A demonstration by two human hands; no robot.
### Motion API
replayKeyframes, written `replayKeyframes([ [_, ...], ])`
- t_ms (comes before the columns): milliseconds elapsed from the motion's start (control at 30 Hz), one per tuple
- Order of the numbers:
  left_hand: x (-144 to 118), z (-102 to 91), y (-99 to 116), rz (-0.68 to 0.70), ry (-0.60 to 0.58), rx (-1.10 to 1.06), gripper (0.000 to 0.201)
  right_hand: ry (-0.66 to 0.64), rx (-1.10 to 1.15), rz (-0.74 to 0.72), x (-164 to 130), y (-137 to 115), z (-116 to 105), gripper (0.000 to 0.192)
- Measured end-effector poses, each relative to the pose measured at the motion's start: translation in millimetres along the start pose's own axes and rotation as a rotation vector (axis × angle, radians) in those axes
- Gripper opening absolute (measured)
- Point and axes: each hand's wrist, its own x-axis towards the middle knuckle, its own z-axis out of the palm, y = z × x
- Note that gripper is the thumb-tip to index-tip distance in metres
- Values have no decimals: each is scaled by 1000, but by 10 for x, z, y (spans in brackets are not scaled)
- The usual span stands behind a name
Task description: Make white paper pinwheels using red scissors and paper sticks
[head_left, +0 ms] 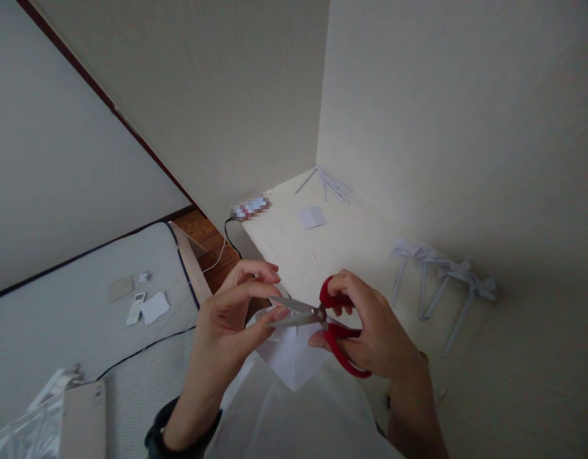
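My right hand (377,325) grips red-handled scissors (317,314), fingers through the loops, blades parted and pointing left. Close to the blade tips, my left hand (239,306) has its thumb and forefinger curled toward each other. Whatever they pinch is too small or hidden to make out. Below the scissors a creased white piece of paper (294,366) hangs over white cloth on my lap. I cannot tell whether the left fingers touch this paper.
A pale tabletop (351,245) in the corner bears a paper square (312,217), thin paper sticks (336,186) and several paper bows on sticks (446,271). A power strip (250,208) sits at its edge. Left, a mattress (150,261) holds a remote (136,308) and papers.
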Motion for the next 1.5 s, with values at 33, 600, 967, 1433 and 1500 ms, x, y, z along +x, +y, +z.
replayKeyframes([
  [33, 2, 5, 1, -15, -4, -17, 13, -4, 3, -3, 1, -1, 2, 39],
  [600, -22, 75, 27, -161, 23, -115, 12, -24, -22, 8, -12, -12, 10, 38],
  [967, -54, 98, 25, -170, 89, -98, 15, -2, -32, 6, -22, -12, 31, 42],
  [1433, -70, 90, 4, -153, 94, -111, 12, 19, -19, 36, -1, -39, 69, 36],
  [1500, -72, 90, 10, -160, 92, -110, 12, 24, -8, 32, 0, -37, 72, 36],
])
